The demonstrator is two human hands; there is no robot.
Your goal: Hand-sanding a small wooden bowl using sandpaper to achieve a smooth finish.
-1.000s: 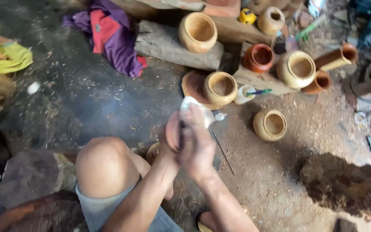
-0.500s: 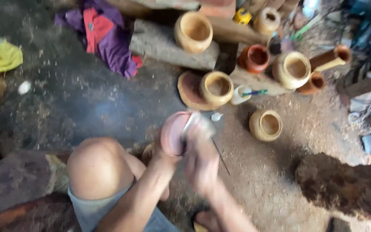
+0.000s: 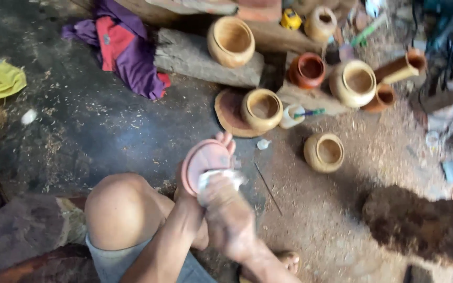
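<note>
Your left hand (image 3: 187, 188) has its grip wrapped around the edge of the round reddish wooden lid (image 3: 204, 161), fingertips poking over the far rim, holding it up just above your bare knee (image 3: 121, 209). Your right hand (image 3: 226, 209) is closed on a scrap of pale sandpaper (image 3: 217, 179), pressed flat on the lid's face. The picture's blurry there, so exact finger placement is hard to call. My worry: the lid's only held by its rim, so a hard push could pop it loose onto the floor (image 3: 106, 131). The paper could also skid off the edge and scrape your left fingertips.
</note>
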